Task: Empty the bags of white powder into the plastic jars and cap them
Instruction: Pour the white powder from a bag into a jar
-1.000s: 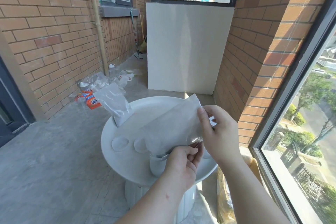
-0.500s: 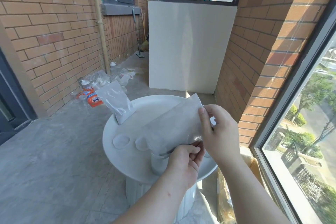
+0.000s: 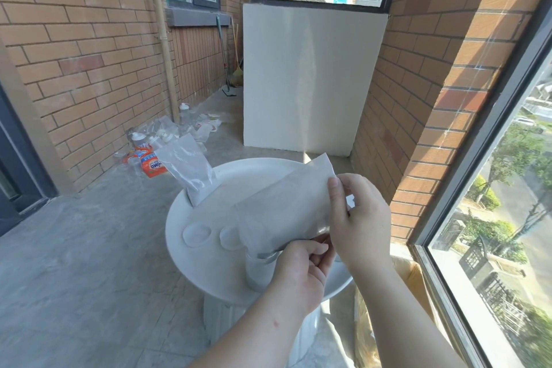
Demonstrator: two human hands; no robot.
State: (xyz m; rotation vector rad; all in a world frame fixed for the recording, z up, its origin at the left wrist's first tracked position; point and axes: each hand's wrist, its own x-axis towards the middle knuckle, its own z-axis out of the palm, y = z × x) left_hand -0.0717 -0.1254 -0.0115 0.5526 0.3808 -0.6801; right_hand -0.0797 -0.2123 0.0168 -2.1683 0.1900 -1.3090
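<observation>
Head view, looking down on a round white table (image 3: 206,266) on a brick-walled balcony. A clear bag (image 3: 283,206) of white powder is held tilted over the table's near side, with its upper end raised toward the far right and its lower end set at the mouth of a clear jar (image 3: 257,275). The jar stands upright near the table's front rim and is partly hidden by the left hand (image 3: 301,273).

The bag's lower end is pinched between the thumb and curled fingers of the left hand, right at the jar's mouth. The bag's right edge is gripped by the right hand (image 3: 358,224), with the thumb laid across the front. White powder appears to fill part of the jar, though its wall is hazy and the level cannot be read.

Two clear round lids (image 3: 197,234) lie flat side by side on the table, just left of the jar. A second bag (image 3: 191,173) of powder stands at the table's far left rim. On the floor (image 3: 89,248) by the left wall, bottles (image 3: 183,112) and an orange packet (image 3: 152,165) are scattered. A cardboard box (image 3: 415,278) is seen below the table to the right, beside the window (image 3: 493,218).
</observation>
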